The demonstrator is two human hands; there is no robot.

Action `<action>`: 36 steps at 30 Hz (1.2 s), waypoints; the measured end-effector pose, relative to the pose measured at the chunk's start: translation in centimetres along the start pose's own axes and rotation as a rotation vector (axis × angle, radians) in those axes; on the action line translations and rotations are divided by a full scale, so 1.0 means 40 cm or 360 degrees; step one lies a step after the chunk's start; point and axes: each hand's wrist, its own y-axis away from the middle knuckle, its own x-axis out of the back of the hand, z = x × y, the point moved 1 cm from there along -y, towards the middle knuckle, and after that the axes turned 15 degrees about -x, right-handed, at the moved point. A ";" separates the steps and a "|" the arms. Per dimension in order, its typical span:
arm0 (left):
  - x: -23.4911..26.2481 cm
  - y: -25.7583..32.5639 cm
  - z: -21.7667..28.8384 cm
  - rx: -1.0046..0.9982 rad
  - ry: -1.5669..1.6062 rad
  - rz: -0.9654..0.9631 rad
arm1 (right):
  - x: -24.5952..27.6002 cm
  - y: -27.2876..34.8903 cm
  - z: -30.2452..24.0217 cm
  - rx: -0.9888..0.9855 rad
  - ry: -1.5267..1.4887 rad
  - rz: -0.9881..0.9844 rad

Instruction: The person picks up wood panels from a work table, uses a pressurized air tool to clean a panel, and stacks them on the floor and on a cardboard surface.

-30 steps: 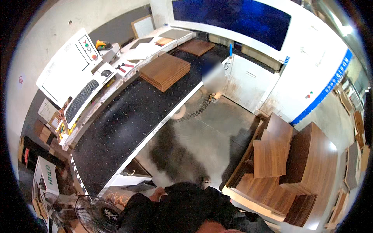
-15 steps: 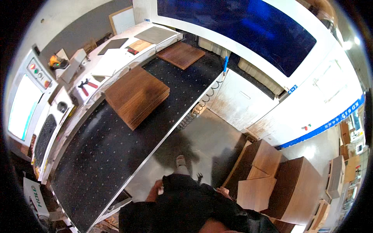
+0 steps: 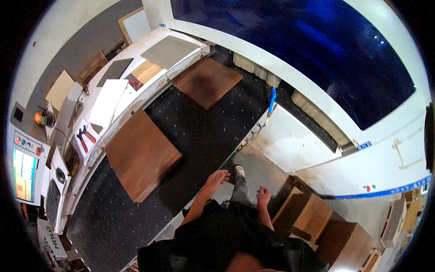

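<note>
My left hand (image 3: 216, 178) is empty with its fingers spread, held over the near edge of the long black work table (image 3: 204, 131). My right hand (image 3: 263, 196) hangs loosely curled and holds nothing, above the grey floor beside my leg. A brown wooden board (image 3: 141, 154) lies flat on the black table, left of my left hand and apart from it. A second brown board (image 3: 206, 81) lies farther along the table.
Stacks of wooden boards (image 3: 317, 222) stand on the floor at my right. A white cabinet (image 3: 290, 145) with a blue-handled tool (image 3: 272, 97) stands ahead. A control panel with a screen (image 3: 22, 167), a keyboard and red pliers (image 3: 84, 138) line the left.
The view has swung along the table as I walk forward. Both my hands have come into view; the boards on the table now look closer.
</note>
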 end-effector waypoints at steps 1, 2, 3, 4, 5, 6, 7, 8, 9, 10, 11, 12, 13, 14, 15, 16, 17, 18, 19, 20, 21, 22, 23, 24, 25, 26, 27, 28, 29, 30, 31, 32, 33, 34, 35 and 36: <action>0.015 -0.055 -0.020 -0.0102 -0.0003 0.0035 | -0.048 -0.026 -0.141 0.0099 -0.0002 -0.0004; 0.016 -0.122 0.006 -0.0101 -0.0026 0.0033 | -0.088 -0.063 -0.269 0.0188 -0.0009 0.0010; 0.030 -0.165 0.030 -0.0120 0.0053 0.0174 | -0.135 -0.077 -0.400 0.0450 0.0000 -0.0035; 0.038 -0.205 0.062 -0.0140 0.0139 0.0320 | -0.182 -0.102 -0.530 0.0715 0.0014 -0.0079; 0.025 -0.254 0.127 -0.0096 0.0036 0.0428 | -0.225 -0.159 -0.641 0.0852 0.0094 -0.0126; 0.033 -0.284 0.151 -0.0096 0.0019 0.0448 | -0.278 -0.206 -0.746 0.1011 0.0165 -0.0194; 0.054 -0.318 0.173 -0.0110 -0.0063 0.0577 | -0.328 -0.246 -0.844 0.1221 0.0212 -0.0247; 0.087 -0.348 0.202 -0.0127 -0.0150 0.0725 | -0.392 -0.278 -0.945 0.1438 0.0250 -0.0317; 0.092 -0.395 0.248 -0.0012 -0.0292 0.0718 | -0.442 -0.376 -1.042 0.1532 0.0205 -0.0380; 0.089 -0.441 0.268 0.0000 -0.0307 0.0698 | -0.485 -0.483 -1.106 0.1597 0.0179 -0.0443; 0.092 -0.482 0.274 0.0023 -0.0538 0.0827 | -0.523 -0.563 -1.159 0.1461 0.0344 -0.0288; 0.097 -0.524 0.274 0.0040 -0.0765 0.0953 | -0.549 -0.631 -1.215 0.1329 0.0514 -0.0136; 0.106 -0.547 0.263 0.0038 -0.0727 0.0977 | -0.573 -0.668 -1.270 0.1081 0.0585 -0.0286; 0.122 -0.556 0.250 0.0047 -0.0692 0.1021 | -0.599 -0.676 -1.311 0.0834 0.0660 -0.0451; 0.122 -0.562 0.247 0.0107 -0.0658 0.1045 | -0.622 -0.670 -1.340 0.0815 0.0686 -0.0497; 0.130 -0.569 0.250 0.0155 -0.0632 0.1070 | -0.647 -0.655 -1.371 0.0665 0.0715 -0.0606; 0.137 -0.584 0.248 0.0150 -0.0593 0.1033 | -0.662 -0.651 -1.394 0.0519 0.0738 -0.0693; 0.161 -0.603 0.233 0.0149 -0.0599 0.1047 | -0.670 -0.661 -1.413 0.0524 0.0736 -0.0708; 0.205 -0.619 0.209 0.0112 -0.0655 0.1056 | -0.678 -0.671 -1.433 0.0456 0.0729 -0.0909; 0.237 -0.635 0.189 0.0081 -0.0705 0.1061 | -0.682 -0.680 -1.443 0.0382 0.0728 -0.1105; 0.261 -0.643 0.186 0.0091 -0.0708 0.1088 | -0.688 -0.676 -1.436 0.0364 0.0617 -0.1124; 0.288 -0.655 0.189 0.0000 -0.0637 0.1134 | -0.697 -0.664 -1.421 0.0363 0.0627 -0.1153; 0.297 -0.677 0.198 -0.0114 -0.0561 0.1147 | -0.691 -0.684 -1.410 0.0505 0.0691 -0.1060; 0.285 -0.714 0.215 -0.0151 -0.0550 0.1120 | -0.672 -0.726 -1.415 0.0661 0.0745 -0.0931; 0.245 -0.800 0.265 -0.0125 -0.0573 0.1065 | -0.617 -0.819 -1.414 0.1001 0.0892 -0.0700; 0.265 -0.770 0.265 0.0012 -0.0622 0.1154 | -0.631 -0.753 -1.365 0.0940 0.1050 -0.0739; 0.265 -0.741 0.266 0.0025 -0.0661 0.1232 | -0.619 -0.702 -1.316 0.1029 0.1043 -0.0723; 0.285 -0.718 0.259 0.0012 -0.0660 0.1261 | -0.612 -0.664 -1.277 0.1090 0.1036 -0.0651; 0.312 -0.702 0.251 -0.0075 -0.1002 0.1210 | -0.599 -0.654 -1.251 0.1213 0.0877 -0.0736; 0.345 -0.644 0.221 -0.0097 -0.1345 0.1197 | -0.596 -0.569 -1.205 0.1350 0.0967 -0.0669; 0.327 -0.634 0.211 -0.0101 -0.1326 0.1200 | -0.565 -0.550 -1.177 0.1404 0.0999 -0.0634; 0.297 -0.626 0.211 -0.0133 -0.1471 0.1234 | -0.531 -0.546 -1.151 0.1449 0.1034 -0.0589; 0.277 -0.607 0.200 -0.0152 -0.1632 0.1268 | -0.499 -0.549 -1.122 0.1435 0.1046 -0.0588; 0.262 -0.583 0.190 -0.0138 -0.1626 0.1261 | -0.464 -0.558 -1.100 0.1386 0.0963 -0.0723; 0.259 -0.546 0.183 -0.0281 -0.1467 0.1109 | -0.433 -0.554 -1.078 0.1342 0.0865 -0.0862; 0.262 -0.502 0.176 -0.0422 -0.1315 0.0978 | -0.404 -0.535 -1.056 0.1292 0.0917 -0.1008</action>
